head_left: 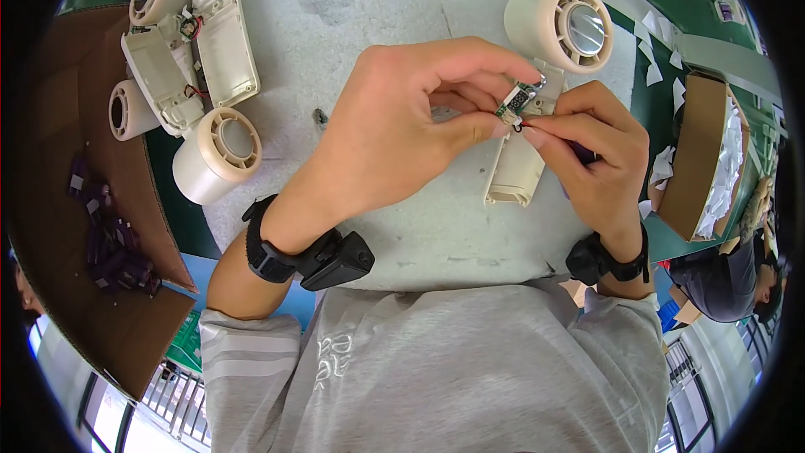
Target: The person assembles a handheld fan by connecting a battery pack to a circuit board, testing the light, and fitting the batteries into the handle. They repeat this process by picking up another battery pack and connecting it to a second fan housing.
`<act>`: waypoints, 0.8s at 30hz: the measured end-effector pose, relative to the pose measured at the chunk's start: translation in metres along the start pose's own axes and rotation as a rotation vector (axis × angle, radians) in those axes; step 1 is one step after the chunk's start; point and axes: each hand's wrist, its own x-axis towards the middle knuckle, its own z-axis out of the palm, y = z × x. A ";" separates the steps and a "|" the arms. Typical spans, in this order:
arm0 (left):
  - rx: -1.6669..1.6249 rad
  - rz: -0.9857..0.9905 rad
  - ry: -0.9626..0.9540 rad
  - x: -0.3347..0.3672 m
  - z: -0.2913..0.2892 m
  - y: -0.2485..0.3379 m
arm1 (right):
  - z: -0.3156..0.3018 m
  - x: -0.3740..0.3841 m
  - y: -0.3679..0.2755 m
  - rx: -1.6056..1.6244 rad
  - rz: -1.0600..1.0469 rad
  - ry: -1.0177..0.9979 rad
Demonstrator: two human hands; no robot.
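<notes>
My left hand (394, 122) pinches a small green circuit board (516, 101) between thumb and fingers. Closed at the board's lower edge, my right hand (599, 147) grips a thin dark wire (520, 126) with thumb and forefinger; its end is partly hidden by the fingertips. A purple item (580, 153) shows in part beneath the right palm; I cannot tell whether it is held. Below both hands lies an open cream plastic handle shell (513, 174), joined at the top to a round cream fan-like head (560, 27).
White foam sheets (335, 25) cover the green table. More cream shells (225, 42) with round heads (220, 151) stand at the left. A cardboard box (159, 226) there holds several purple parts (117, 256). At the right, another box (696, 151) contains white paper pieces; a co-worker (721, 277) sits beyond.
</notes>
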 end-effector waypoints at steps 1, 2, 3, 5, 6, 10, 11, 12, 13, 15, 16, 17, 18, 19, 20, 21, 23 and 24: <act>-0.003 -0.014 0.004 0.000 0.000 0.001 | 0.000 0.000 0.000 0.000 0.000 0.000; -0.003 -0.013 0.004 0.000 0.000 0.000 | 0.000 0.000 0.001 -0.001 -0.010 -0.001; 0.043 0.017 0.003 -0.001 0.001 -0.002 | 0.000 0.000 0.002 -0.001 -0.019 -0.003; 0.134 0.073 0.001 -0.004 0.002 -0.005 | 0.001 -0.001 0.003 0.000 -0.027 -0.007; 0.134 0.071 0.002 -0.003 0.001 -0.006 | 0.002 0.000 0.004 -0.035 -0.086 0.020; 0.311 0.239 -0.024 0.001 -0.003 -0.007 | 0.005 0.002 0.005 -0.104 -0.202 0.073; 0.357 0.279 -0.007 0.001 -0.002 -0.007 | 0.005 0.002 0.005 -0.105 -0.199 0.073; 0.404 0.318 0.009 0.002 -0.001 -0.007 | 0.005 0.002 0.005 -0.106 -0.197 0.075; 0.450 0.358 0.025 0.002 0.000 -0.007 | 0.005 0.002 0.005 -0.106 -0.196 0.075; 0.462 0.386 0.049 0.002 0.003 -0.008 | 0.006 0.002 0.003 -0.132 -0.220 0.089; 0.475 0.415 0.073 0.002 0.005 -0.009 | 0.006 0.001 0.003 -0.145 -0.232 0.096; 0.487 0.445 0.097 0.002 0.007 -0.009 | 0.007 0.001 0.004 -0.143 -0.231 0.095; 0.488 0.443 0.097 0.002 0.008 -0.010 | 0.007 0.001 0.005 -0.133 -0.229 0.107; 0.494 0.455 0.109 0.003 0.008 -0.011 | 0.006 0.001 0.006 -0.125 -0.228 0.120; 0.500 0.467 0.120 0.003 0.009 -0.011 | 0.006 0.002 0.007 -0.116 -0.227 0.133; 0.506 0.478 0.131 0.004 0.010 -0.012 | 0.008 0.001 0.006 -0.116 -0.227 0.133; 0.501 0.481 0.138 0.004 0.012 -0.013 | 0.014 -0.004 0.001 -0.007 -0.020 0.234; 0.495 0.481 0.146 0.004 0.013 -0.014 | 0.015 -0.006 -0.001 0.049 0.085 0.283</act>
